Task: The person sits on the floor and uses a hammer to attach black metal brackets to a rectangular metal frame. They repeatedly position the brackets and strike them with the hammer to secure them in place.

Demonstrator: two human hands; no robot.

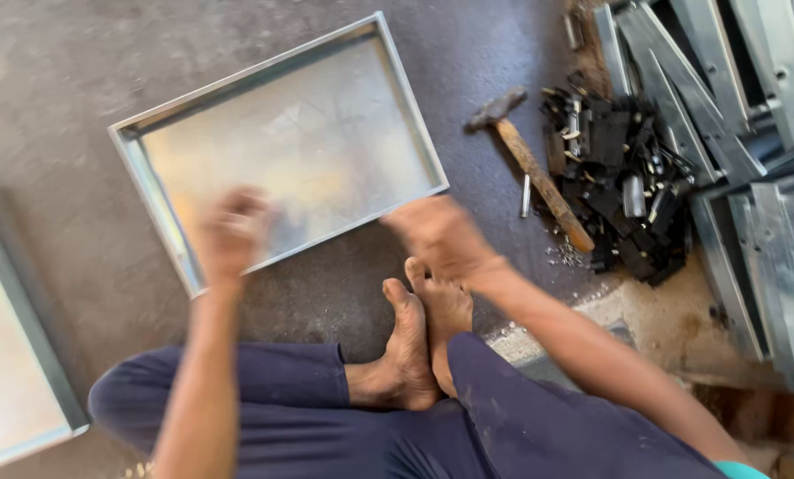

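while motion blur smears both hands in the head view, the left hand [231, 232] hovers over the near rim of a shallow metal tray [148, 133] on the concrete floor and the right hand [441, 235] sits just off its near right corner, and whether either is open or clenched cannot be made out. a wooden-handled hammer [530, 164] lies right of the tray beside a heap of black parts [623, 182], with stacked metal sections [751, 133] and a second tray [24, 372] cut off by the frame edges.
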